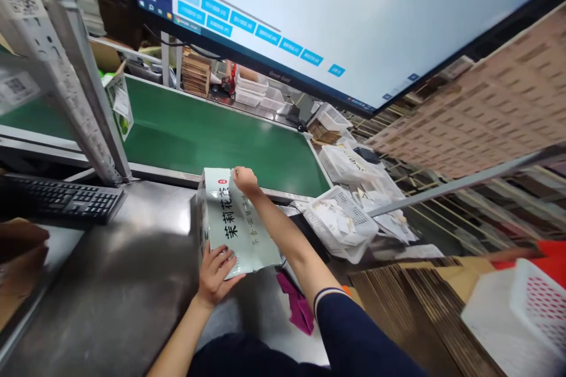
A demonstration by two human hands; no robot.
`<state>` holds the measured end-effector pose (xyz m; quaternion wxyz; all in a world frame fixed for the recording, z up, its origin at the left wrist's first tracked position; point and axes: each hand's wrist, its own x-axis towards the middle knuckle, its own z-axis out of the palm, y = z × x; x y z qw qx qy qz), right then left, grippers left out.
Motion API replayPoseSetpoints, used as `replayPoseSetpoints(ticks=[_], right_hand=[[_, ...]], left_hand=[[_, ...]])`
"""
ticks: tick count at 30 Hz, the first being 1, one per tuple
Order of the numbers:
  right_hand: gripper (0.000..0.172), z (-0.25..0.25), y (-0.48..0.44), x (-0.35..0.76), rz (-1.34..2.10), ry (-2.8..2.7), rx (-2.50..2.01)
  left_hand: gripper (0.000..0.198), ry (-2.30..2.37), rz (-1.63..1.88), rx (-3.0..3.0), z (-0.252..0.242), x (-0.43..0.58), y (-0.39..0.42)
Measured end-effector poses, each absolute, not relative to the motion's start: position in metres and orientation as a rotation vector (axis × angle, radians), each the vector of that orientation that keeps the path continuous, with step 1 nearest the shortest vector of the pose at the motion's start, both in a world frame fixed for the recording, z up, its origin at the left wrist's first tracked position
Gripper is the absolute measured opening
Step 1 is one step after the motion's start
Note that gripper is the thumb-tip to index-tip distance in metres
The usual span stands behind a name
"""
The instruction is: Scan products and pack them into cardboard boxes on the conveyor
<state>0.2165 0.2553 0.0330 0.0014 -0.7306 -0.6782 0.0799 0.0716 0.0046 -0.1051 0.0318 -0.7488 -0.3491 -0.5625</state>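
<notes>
Probably a steadying step: right hand point(244, 180) curled closed onto pale green box point(242, 234) by far edge of desk point(145, 283), left hand point(216, 275) spread over box's near-left corner; shifting it likely needs both.

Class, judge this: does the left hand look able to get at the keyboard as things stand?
Probably yes: the left hand lies against the pale package, but only metal tabletop shows between that hand and the keyboard.

Metal bench point(152, 274), top shiny, light glaring off it. Black keyboard point(73, 199) at far left. Pale green box point(241, 227) by the far edge; whether its base sits flat, cannot tell. Purple item point(299, 309), crumpled, right of box on the near side.
</notes>
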Motion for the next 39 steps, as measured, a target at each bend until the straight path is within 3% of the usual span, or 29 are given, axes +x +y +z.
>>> replayPoseSetpoints(ticks=[13, 31, 39], right_hand=[[0.039, 0.041, 0.226, 0.205, 0.238, -2.178, -2.311], [0.045, 0.029, 0.056, 0.22, 0.538, -2.153, -2.348], [0.037, 0.048, -0.045, 0.249, 0.727, -2.206, -2.257]], left_hand=[[0.032, -1.081, -1.746, -2.296, -0.101, 0.071, 0.005], [0.028, -1.129, -1.676, -2.328, -0.116, 0.064, 0.008], [0.03, -1.04, -1.635, -2.357, -0.103, 0.061, 0.008]])
